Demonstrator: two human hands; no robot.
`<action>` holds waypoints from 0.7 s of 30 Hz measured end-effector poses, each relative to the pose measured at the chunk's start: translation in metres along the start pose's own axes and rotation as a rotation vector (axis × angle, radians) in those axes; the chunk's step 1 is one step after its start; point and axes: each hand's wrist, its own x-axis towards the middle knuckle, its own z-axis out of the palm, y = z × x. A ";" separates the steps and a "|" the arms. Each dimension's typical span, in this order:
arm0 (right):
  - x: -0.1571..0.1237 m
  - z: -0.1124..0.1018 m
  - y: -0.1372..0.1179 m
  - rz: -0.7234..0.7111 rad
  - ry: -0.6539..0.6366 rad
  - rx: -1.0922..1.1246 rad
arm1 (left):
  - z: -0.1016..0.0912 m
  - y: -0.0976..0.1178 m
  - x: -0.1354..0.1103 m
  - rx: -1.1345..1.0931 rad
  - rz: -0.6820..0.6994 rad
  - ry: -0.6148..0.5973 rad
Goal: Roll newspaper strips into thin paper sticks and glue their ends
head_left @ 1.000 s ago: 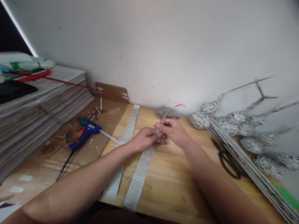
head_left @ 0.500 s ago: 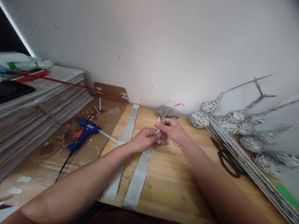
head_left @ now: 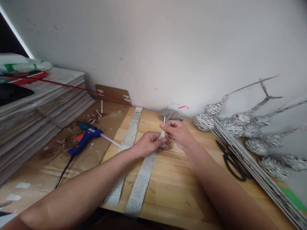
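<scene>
A long newspaper strip [head_left: 141, 183] runs up the wooden table from its front edge to my hands. My left hand [head_left: 154, 143] is closed on the strip's far end, with the thumb pressing a folded or rolled part of it. Between thumb and fingertips, my right hand [head_left: 173, 130] pinches the narrow rolled tip [head_left: 164, 120] of the same paper, which points upward. A second newspaper strip [head_left: 130, 132] lies to the left, partly beneath my left forearm.
A blue glue gun [head_left: 82, 142] rests on stained cardboard [head_left: 96, 159] at left, beside stacked newspapers [head_left: 48, 105]. Black scissors [head_left: 231, 163], a bundle of rolled paper sticks [head_left: 254, 169] and several woven paper shapes [head_left: 203, 122] lie at right. A grey cloth [head_left: 170, 115] is by the wall.
My right fingers have shifted slightly up along the narrow paper tip, and more of the rolled paper shows between my hands. The left hand keeps its grip.
</scene>
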 end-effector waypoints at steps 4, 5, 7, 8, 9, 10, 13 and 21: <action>-0.001 -0.005 -0.005 0.030 -0.099 -0.096 | 0.000 0.006 -0.002 -0.002 -0.030 -0.013; -0.001 -0.007 -0.006 0.039 -0.150 -0.133 | 0.000 0.007 -0.002 -0.002 -0.033 -0.014; 0.000 -0.009 -0.005 0.044 -0.196 -0.167 | 0.000 0.006 -0.002 0.007 -0.028 -0.012; 0.000 -0.009 -0.004 0.039 -0.181 -0.152 | 0.000 0.006 -0.002 0.013 -0.023 -0.012; 0.001 -0.009 -0.002 0.033 -0.148 -0.124 | 0.000 0.005 -0.002 0.019 -0.020 -0.012; 0.002 -0.008 -0.001 0.029 -0.109 -0.091 | 0.001 0.004 -0.002 0.024 -0.019 -0.011; 0.002 -0.006 0.001 0.019 -0.041 -0.035 | 0.001 0.004 -0.001 0.029 -0.030 -0.002; 0.001 -0.009 -0.002 0.084 -0.144 -0.080 | 0.001 0.004 -0.001 0.059 -0.029 0.003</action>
